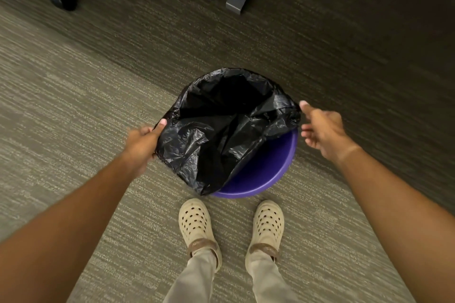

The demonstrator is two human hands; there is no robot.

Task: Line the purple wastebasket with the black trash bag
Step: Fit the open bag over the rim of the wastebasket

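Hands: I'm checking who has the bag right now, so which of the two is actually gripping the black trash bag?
The left hand, closed on the black trash bag at its edge. The right hand is open, fingers spread beside the bag.

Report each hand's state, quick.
Left hand: closed, gripping the trash bag edge.
Right hand: open, holding nothing, beside the wastebasket.

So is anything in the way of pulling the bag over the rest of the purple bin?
Nothing visible blocks it. The black trash bag already hangs inside the purple wastebasket; only the near rim is bare. The left hand grips the bag's edge, and the right hand is open beside it.
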